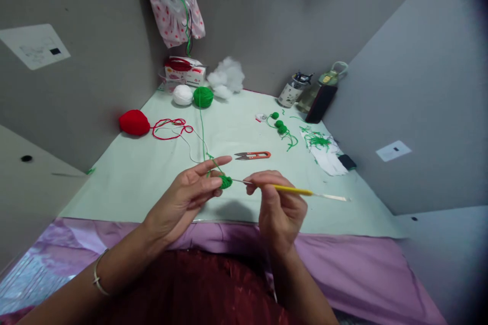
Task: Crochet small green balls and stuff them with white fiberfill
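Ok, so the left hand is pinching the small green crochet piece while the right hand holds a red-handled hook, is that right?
Not quite: the head view shows that the hook is yellow-handled, not red-handled. The left hand does pinch the small green crochet piece, and the right hand holds the hook.

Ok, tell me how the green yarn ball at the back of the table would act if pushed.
The green yarn ball would probably roll, being round, though the white yarn ball close beside it may block one side. Wound from yarn, it's likely light and slightly squashy. A green strand runs toward the left hand, so it might tug.
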{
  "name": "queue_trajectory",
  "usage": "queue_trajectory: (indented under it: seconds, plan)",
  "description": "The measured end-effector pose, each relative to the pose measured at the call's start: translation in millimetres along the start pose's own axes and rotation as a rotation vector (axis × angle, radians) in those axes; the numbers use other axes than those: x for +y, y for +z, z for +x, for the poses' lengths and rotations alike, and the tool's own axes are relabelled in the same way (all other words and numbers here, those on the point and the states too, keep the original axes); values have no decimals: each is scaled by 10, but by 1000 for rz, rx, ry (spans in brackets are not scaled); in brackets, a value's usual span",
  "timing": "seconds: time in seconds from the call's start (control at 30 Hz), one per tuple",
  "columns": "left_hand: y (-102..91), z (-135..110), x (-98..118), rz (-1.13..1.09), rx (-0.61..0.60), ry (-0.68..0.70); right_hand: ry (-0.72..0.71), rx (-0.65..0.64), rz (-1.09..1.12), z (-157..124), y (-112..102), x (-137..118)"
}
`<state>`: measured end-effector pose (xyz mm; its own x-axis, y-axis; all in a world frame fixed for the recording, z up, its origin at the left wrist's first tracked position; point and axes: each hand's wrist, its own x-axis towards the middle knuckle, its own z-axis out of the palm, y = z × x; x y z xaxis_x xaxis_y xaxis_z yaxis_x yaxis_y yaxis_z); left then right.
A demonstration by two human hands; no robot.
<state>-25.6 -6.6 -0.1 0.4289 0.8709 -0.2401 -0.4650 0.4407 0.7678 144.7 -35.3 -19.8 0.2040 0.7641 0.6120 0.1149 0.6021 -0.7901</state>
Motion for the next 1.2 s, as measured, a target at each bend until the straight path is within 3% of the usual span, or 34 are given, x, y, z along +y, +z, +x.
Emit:
queue_trajectory:
  seconds: [0.07, 0.17, 0.3, 0.37, 0.43, 0.53, 0.63, 0.73, 0.9, 1.07, 1.2]
  plan:
    - [11, -4, -9, 32, -21, 65, 92, 4, 125, 50, 20, -14]
    - [43, -8, -61, 100, -42, 144, 85, -69, 84, 62, 46, -3]
    - [77, 13, -111, 108, 16, 208, -114, -126, -193, -19, 41, 52]
    - [85, 28, -97, 26, 7, 141, -284, -159, -359, -50, 22, 76]
    - [82, 41, -62, -71, -19, 13, -358, -141, -397, -46, 0, 79]
    - [61, 52, -13, -133, -11, -66, -175, -28, -181, 19, -13, 44]
    - [59, 51, -25, -32, 8, 55, 49, -14, 50, 77, 7, 10]
    - [71, 45, -75, 130, -25, 160, 145, -69, 101, 81, 26, 23]
    - [38, 34, -86, 227, -55, 149, 295, -37, 280, 78, -6, 96]
    - [-12, 14, -57, 268, -41, 175, 308, -70, 362, 108, -22, 67]
    - [-30, 0, -62, 362, -18, 239, 167, -93, 118, 74, -42, -15]
